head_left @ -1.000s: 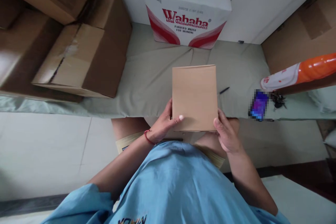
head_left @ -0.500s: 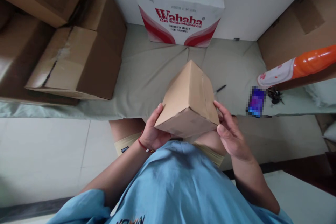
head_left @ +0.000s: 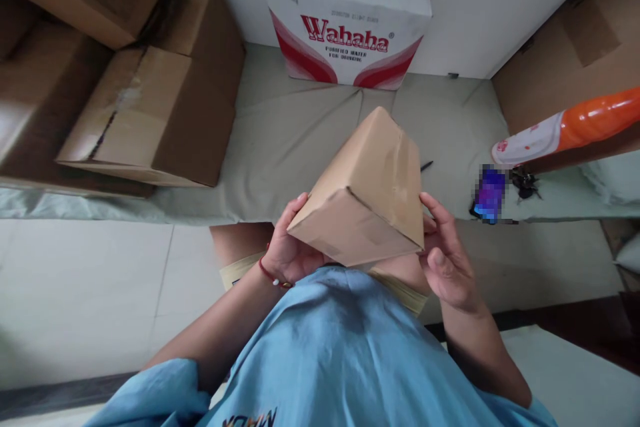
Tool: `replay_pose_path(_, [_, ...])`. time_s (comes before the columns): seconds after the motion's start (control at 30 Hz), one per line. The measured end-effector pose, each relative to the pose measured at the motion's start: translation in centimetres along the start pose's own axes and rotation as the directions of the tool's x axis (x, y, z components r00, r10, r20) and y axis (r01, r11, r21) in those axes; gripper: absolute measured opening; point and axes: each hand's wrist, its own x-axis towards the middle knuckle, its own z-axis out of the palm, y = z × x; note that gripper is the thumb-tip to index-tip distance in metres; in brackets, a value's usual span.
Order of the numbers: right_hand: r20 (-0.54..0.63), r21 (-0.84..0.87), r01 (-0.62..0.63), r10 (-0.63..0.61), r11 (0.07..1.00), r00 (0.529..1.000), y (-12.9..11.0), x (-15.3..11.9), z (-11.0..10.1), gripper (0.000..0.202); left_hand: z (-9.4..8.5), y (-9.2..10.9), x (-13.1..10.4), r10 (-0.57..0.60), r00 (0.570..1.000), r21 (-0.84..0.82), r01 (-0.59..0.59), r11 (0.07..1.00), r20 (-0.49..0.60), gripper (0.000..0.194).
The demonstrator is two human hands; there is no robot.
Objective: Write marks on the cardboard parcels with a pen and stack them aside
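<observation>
A small brown cardboard box (head_left: 357, 187) is tilted on edge in front of my body, between my two hands. My left hand (head_left: 295, 247) grips its lower left side, thumb along the edge and the other fingers partly hidden beneath. On the opposite side my right hand (head_left: 447, 257) touches the box's right edge with its fingertips, the thumb held off it. Clear tape runs along a seam on the box's upper right face. Just past that side, a dark pen (head_left: 426, 165) lies on the green cloth (head_left: 280, 127), partly covered by the box.
Larger cardboard boxes (head_left: 195, 120) are stacked at the left. A white and red Wahaba-style water carton, printed "Wahaha" (head_left: 345, 47), stands at the back. Toward the right are a blurred phone (head_left: 490, 193), keys (head_left: 524, 183) and an orange-and-white roll (head_left: 570, 127).
The cardboard box has turned and tipped, so its taped face and front end show more. My right hand's thumb has come away from the box corner.
</observation>
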Motion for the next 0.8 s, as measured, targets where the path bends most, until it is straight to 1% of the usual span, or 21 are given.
replay_pose_path(0.07, [0.022, 0.004, 0.025, -0.025, 1.0, 0.999, 0.0, -0.2, 0.1, 0.071, -0.9, 0.0, 0.3, -0.006, 1.0, -0.034, 0.006, 0.999, 0.023, 0.063])
replay_pose_path(0.13, [0.033, -0.004, 0.041, -0.041, 0.999, 0.999, 0.1, -0.3, 0.1, 0.071, -1.3, -0.1, 0.4, -0.013, 0.997, -0.044, 0.016, 0.999, 0.078, 0.079])
replay_pose_path(0.2, [0.039, -0.018, 0.038, -0.037, 0.999, 0.999, 0.2, -0.5, -0.1, 0.064, -1.4, -0.2, 0.4, -0.02, 0.986, -0.049, 0.028, 0.998, 0.165, 0.092])
replay_pose_path(0.27, [0.045, -0.045, 0.021, -0.019, 0.999, 0.999, 0.3, -0.6, -0.4, 0.054, -1.3, -0.2, 0.3, -0.014, 0.972, -0.052, 0.027, 0.998, 0.235, 0.098])
replay_pose_path(0.3, [0.048, -0.06, 0.011, -0.008, 0.998, 0.999, 0.4, -0.8, -0.5, 0.05, -1.2, -0.2, 0.3, -0.008, 0.969, -0.045, 0.02, 0.999, 0.248, 0.099])
replay_pose_path(0.37, [0.053, -0.086, -0.014, 0.018, 0.996, 0.998, 0.6, -1.0, -0.7, 0.045, -1.3, -0.1, 0.2, 0.016, 0.974, 0.002, -0.017, 1.0, 0.226, 0.102])
replay_pose_path(0.43, [0.039, -0.084, -0.038, 0.041, 0.996, 0.998, 0.9, -1.0, -0.8, 0.041, -1.5, -0.1, 0.1, 0.08, 0.985, 0.06, -0.09, 0.994, 0.154, 0.099])
replay_pose_path(0.47, [0.019, -0.072, -0.052, 0.054, 0.996, 0.998, 1.1, -1.0, -0.8, 0.04, -1.7, -0.1, 0.1, 0.129, 0.986, 0.079, -0.137, 0.987, 0.107, 0.093])
replay_pose_path(0.5, [-0.015, -0.052, -0.064, 0.064, 0.997, 0.998, 1.2, -0.8, -0.9, 0.039, -1.8, -0.2, 0.1, 0.181, 0.982, 0.093, -0.186, 0.978, 0.06, 0.084])
replay_pose_path(0.57, [-0.119, -0.011, -0.083, 0.082, 0.996, 0.99, 1.6, -0.4, -1.1, 0.04, -1.9, -0.3, 0.2, 0.29, 0.957, 0.134, -0.286, 0.949, -0.014, 0.064])
replay_pose_path(0.63, [-0.233, 0.003, -0.115, 0.112, 0.993, 0.966, 1.9, 0.2, -1.5, 0.042, -1.7, -0.5, 0.2, 0.374, 0.926, 0.217, -0.356, 0.909, -0.047, 0.053])
replay_pose_path(0.7, [-0.317, 0.01, -0.168, 0.162, 0.986, 0.934, 2.1, 0.7, -2.0, 0.043, -1.2, -0.7, 0.1, 0.432, 0.901, 0.317, -0.397, 0.861, -0.045, 0.057])
replay_pose_path(0.8, [-0.362, 0.037, -0.239, 0.235, 0.97, 0.902, 2.4, 0.9, -2.8, 0.042, -0.2, -0.7, -0.1, 0.509, 0.86, 0.441, -0.464, 0.769, 0.017, 0.076])
